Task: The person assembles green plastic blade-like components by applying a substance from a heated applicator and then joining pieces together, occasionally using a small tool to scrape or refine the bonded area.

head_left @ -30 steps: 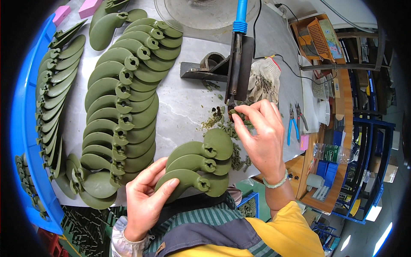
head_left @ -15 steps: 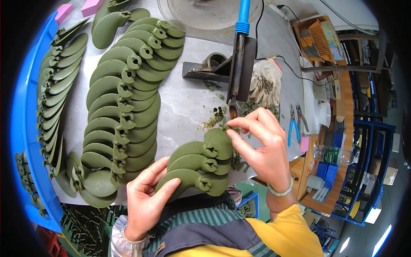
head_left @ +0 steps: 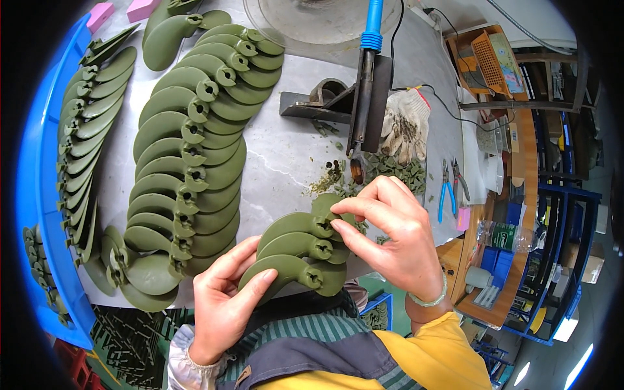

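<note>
A small fanned stack of olive-green two-bladed plastic propellers point(head_left: 286, 245) is held over the table's near edge. My left hand point(head_left: 224, 302) is closed on its left blades, thumb on the nearest one. The thumb and forefinger of my right hand point(head_left: 396, 231) pinch the farthest propeller near its notched hub; the fingertips hide part of that hub. Beyond this hand, a blue-handled soldering iron point(head_left: 371, 40) points its broad, browned tip point(head_left: 357, 170) toward me, resting on a dark metal stand point(head_left: 315, 107). Green plastic scraps point(head_left: 404, 174) lie around the tip.
Overlapping rows of propellers point(head_left: 218, 188) cover the table's left side, beside a blue bin point(head_left: 39, 162). A stained glove point(head_left: 404, 123), blue-handled pliers point(head_left: 446, 192) and a second cutter point(head_left: 460, 179) lie to the right. A round clear tray point(head_left: 312, 26) sits at the back.
My right hand has drawn back from beside the iron's tip to the farthest propeller's hub. The left hand and its stack have hardly moved.
</note>
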`<state>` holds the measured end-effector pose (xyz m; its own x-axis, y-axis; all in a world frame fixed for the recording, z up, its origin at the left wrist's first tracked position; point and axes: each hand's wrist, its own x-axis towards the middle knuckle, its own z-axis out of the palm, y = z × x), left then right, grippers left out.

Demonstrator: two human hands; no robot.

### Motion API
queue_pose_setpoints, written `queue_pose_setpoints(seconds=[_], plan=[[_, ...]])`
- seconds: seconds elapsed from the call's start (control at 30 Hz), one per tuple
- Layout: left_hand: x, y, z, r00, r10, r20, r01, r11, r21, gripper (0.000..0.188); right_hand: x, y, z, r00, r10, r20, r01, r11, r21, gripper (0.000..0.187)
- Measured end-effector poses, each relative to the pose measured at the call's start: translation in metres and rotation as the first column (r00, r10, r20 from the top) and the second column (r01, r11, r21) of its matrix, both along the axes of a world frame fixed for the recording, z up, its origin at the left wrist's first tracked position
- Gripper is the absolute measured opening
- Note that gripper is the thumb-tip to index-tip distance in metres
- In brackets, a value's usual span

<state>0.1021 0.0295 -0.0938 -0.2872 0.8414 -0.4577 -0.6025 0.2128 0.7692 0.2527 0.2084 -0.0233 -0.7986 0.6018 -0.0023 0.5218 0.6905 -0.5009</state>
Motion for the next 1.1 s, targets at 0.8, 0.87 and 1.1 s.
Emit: queue_pose_setpoints(seconds=[0.8, 0.87, 1.1], plan=[[-0.005, -0.025, 0.004, 0.99, 0.144, -0.002, -0.144, 0.989, -0.037, 0.053, 0.086, 0.03, -0.075, 0.878, -0.479, -0.021, 0.478, 0.874, 0.089, 0.017], [-0.006, -0.031, 0.003, 0.986, 0.169, 0.016, -0.168, 0.985, -0.042, 0.052, 0.089, 0.03, -0.077, 0.906, -0.42, -0.044, 0.422, 0.893, 0.156, 0.017], [-0.006, -0.031, 0.006, 0.975, 0.209, 0.073, -0.205, 0.977, -0.062, 0.052, 0.097, 0.026, -0.07, 0.936, -0.352, -0.008, 0.349, 0.926, 0.146, 0.021]])
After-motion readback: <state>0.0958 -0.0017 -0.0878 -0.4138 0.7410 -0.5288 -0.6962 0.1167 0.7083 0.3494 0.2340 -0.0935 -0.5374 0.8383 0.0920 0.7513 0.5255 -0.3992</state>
